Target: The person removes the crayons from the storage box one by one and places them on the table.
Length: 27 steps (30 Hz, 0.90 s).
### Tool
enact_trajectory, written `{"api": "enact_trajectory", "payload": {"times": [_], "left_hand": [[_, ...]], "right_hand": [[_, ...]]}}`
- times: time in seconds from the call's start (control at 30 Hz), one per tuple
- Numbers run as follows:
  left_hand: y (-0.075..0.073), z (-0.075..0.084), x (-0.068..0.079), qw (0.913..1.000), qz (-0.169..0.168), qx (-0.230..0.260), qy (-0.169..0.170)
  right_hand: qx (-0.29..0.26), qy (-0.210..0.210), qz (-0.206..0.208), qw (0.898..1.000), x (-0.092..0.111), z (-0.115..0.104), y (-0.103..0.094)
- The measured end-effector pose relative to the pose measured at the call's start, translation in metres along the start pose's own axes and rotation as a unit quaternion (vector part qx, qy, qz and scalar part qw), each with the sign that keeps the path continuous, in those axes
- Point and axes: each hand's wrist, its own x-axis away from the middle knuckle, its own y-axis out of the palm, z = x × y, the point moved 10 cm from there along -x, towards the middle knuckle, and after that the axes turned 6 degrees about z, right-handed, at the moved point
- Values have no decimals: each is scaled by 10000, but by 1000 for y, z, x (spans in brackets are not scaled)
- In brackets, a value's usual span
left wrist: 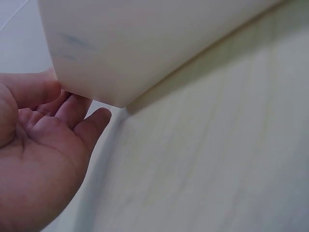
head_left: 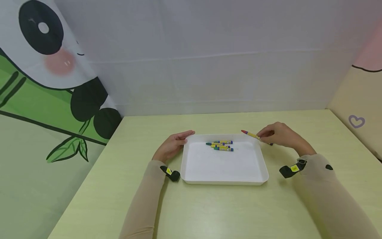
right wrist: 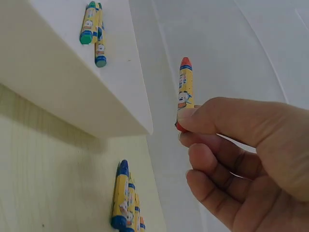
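Note:
My right hand (head_left: 279,134) pinches a red crayon (right wrist: 185,89) with a yellow wrapper between thumb and index finger. It is held at the far right corner of a white tray (head_left: 223,171), red tip pointing left in the head view. Several green and teal crayons (head_left: 223,149) in yellow wrappers lie in the tray, near its far side. At the far left corner, my left hand (head_left: 171,146) holds the tray's edge, its thumb against the wall and other fingers behind the corner.
Beside the tray's right side, a row of crayons lies on the table, a dark blue crayon (right wrist: 120,198) at its front, mostly hidden by my right hand in the head view. A white cloth wall (head_left: 223,83) rises behind the pale wooden table (head_left: 215,209); printed panels stand at both sides.

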Motion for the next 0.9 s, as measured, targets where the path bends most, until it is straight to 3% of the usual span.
{"api": "enact_trajectory", "payload": {"times": [0.33, 0.9], "left_hand": [[2, 0, 0, 10000, -49, 15, 8], [1, 1, -1, 10000, 44, -17, 37]], "right_hand": [[305, 523, 318, 9977, 13, 42, -20], [767, 777, 787, 9909, 28, 87, -42]]}}
